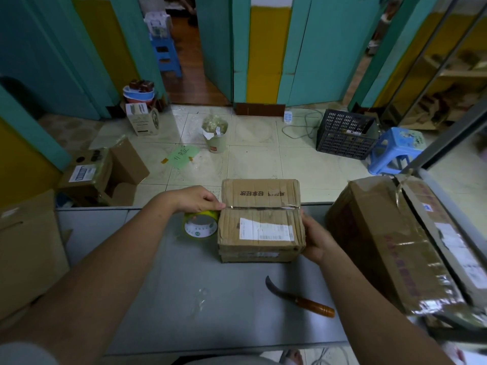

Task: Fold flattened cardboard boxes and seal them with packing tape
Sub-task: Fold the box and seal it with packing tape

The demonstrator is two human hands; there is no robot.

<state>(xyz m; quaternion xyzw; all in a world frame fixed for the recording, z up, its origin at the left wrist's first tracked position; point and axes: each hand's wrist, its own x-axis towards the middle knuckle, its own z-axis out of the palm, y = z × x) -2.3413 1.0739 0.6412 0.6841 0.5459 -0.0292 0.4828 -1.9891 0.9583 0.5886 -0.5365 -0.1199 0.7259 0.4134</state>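
A small brown cardboard box [261, 219] with a white shipping label stands closed on the grey table [184, 299]. A strip of clear tape lies stretched along its top seam. My left hand [199, 198] grips the roll of packing tape [200, 224] at the box's left edge, thumb and fingers curled over the top of the roll. Against the box's right side, my right hand [315, 239] holds it with fingers wrapped around the near right corner.
A knife with a wooden handle [303, 299] lies on the table in front of the box. A large taped carton [403, 246] fills the table's right side. More cartons [29, 248] stand at the left. Beyond the table, the floor holds a black crate [345, 134], a blue stool [395, 150] and a bin [215, 133].
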